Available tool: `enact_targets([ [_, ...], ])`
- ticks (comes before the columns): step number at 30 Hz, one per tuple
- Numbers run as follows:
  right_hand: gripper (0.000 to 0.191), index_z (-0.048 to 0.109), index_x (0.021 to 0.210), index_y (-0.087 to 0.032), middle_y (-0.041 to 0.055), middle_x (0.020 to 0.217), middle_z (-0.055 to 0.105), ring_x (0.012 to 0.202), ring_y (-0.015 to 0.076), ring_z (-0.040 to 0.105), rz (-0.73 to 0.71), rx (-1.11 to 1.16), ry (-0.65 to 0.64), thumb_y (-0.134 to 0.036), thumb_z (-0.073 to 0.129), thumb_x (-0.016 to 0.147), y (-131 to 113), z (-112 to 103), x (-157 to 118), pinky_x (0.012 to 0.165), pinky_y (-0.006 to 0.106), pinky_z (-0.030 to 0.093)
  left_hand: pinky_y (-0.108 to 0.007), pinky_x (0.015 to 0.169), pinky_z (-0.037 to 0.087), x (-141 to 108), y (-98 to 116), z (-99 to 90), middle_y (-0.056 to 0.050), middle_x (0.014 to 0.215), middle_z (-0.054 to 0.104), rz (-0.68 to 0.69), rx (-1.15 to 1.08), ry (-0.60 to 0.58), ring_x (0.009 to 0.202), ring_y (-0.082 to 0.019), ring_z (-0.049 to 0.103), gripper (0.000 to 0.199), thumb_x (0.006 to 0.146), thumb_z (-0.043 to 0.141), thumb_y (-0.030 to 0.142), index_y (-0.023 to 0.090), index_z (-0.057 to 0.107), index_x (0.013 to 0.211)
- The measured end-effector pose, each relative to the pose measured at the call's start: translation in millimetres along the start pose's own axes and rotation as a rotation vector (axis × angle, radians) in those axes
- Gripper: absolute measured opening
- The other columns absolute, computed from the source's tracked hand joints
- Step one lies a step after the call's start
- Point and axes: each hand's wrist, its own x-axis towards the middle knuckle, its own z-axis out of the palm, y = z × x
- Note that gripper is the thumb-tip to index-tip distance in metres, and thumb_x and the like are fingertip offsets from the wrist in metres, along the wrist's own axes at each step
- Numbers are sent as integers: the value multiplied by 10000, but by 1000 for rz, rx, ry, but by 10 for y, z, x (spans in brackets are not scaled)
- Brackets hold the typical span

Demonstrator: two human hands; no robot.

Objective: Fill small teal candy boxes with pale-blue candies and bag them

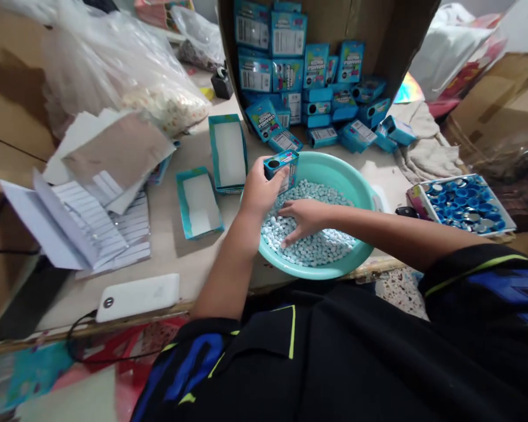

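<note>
A small blue candy box (291,167) is gripped in my left hand (264,187), held over the left rim of a turquoise basin (356,181). Pale blue and white candies (317,249) fill the lower part of the basin. My right hand (303,218) reaches in from the right with its fingers spread, touching the candies just below the held box. Some of its fingertips are sunk among the pieces, and I see nothing held in it.
Behind the basin, a large cardboard box (378,35) on its side holds several blue candy boxes (288,41). Two open blue trays (200,202) lie to the left, near papers (88,217) and a white power bank (138,298). A tray of blue rings (466,205) stands right.
</note>
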Motion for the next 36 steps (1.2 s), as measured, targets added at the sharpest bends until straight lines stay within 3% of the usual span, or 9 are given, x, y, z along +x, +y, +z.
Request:
enact_targets([
  [6,960,591,1443,-157,141,1215,744,1090,348,694,21,124,-97,-633,855,652,-72,66,-292,915,384,521,-353,924,543,-23,29,-27,-57,1044,719,-2,-12,44,1013,-243,681,331,838,757,384,196,660,1093],
  [12,867,644,1390,-158,65,974,779,893,282,709,46,163,-144,-521,877,639,-83,11,-218,764,303,497,-337,824,551,-81,192,-37,-45,928,728,-78,194,-189,861,-230,682,392,671,831,310,174,707,1017],
  [16,729,669,1351,-148,47,877,769,798,238,689,80,193,-128,-391,826,682,-82,-58,-186,718,285,479,-351,867,549,-78,213,-71,-71,1109,736,-78,212,-265,938,-248,690,546,658,791,236,192,702,1195],
  [19,552,738,1207,-167,38,873,757,793,220,678,84,259,-65,-343,791,686,-33,-136,-271,708,282,477,-374,905,548,-59,204,-98,-80,1172,731,-67,204,-284,986,-276,693,642,654,783,204,208,693,1289],
  [24,282,729,932,-181,-5,694,643,599,142,581,165,653,126,-323,741,690,41,-290,-494,549,267,446,-373,923,552,-47,224,-83,-49,1051,767,-37,244,-394,995,-295,706,461,639,806,225,222,784,1100],
  [27,207,641,826,-187,-14,671,577,581,124,548,110,907,408,-333,719,701,33,-376,-533,538,272,456,-384,925,554,-80,253,-27,-61,1048,771,-1,198,-441,998,-292,707,404,649,815,235,214,788,1052],
  [32,240,502,910,-230,-23,741,486,640,132,563,85,1102,875,-384,621,771,-45,-451,-336,580,290,482,-408,881,569,-242,344,76,-52,992,773,45,76,-481,959,-294,707,354,699,816,306,207,771,1036],
  [36,298,445,995,-240,6,834,487,832,196,646,112,1160,986,-387,604,790,-121,-399,-179,687,332,540,-407,875,570,-346,400,104,-56,1042,768,64,34,-497,1008,-311,706,352,747,783,310,190,740,1075],
])
